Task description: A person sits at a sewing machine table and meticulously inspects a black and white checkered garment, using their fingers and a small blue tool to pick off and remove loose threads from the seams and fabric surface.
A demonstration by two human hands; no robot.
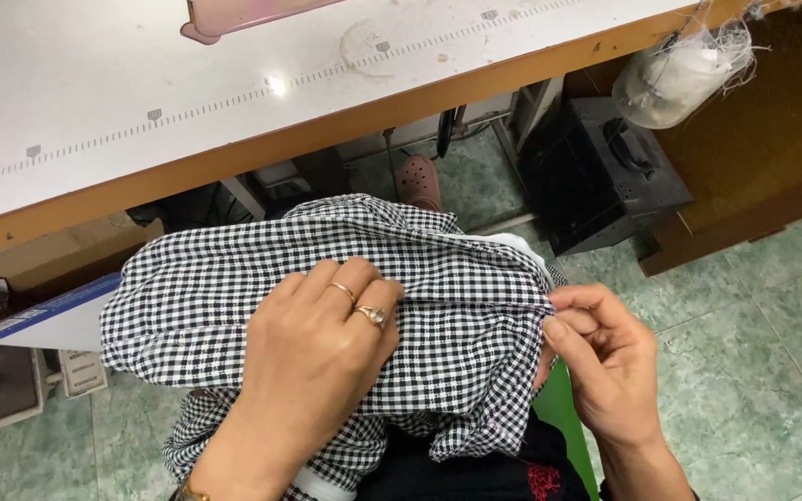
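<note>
The checked fabric (234, 297) is held over the lap, below the white surface (141, 83). Its long axis runs left-right. The left hand (322, 348) is clenched on its middle; the right hand (605, 357) pinches its right end.

The room was bright. A light from above made a shiny spot on the white table (95, 83). Under it was dark shadow.
</note>
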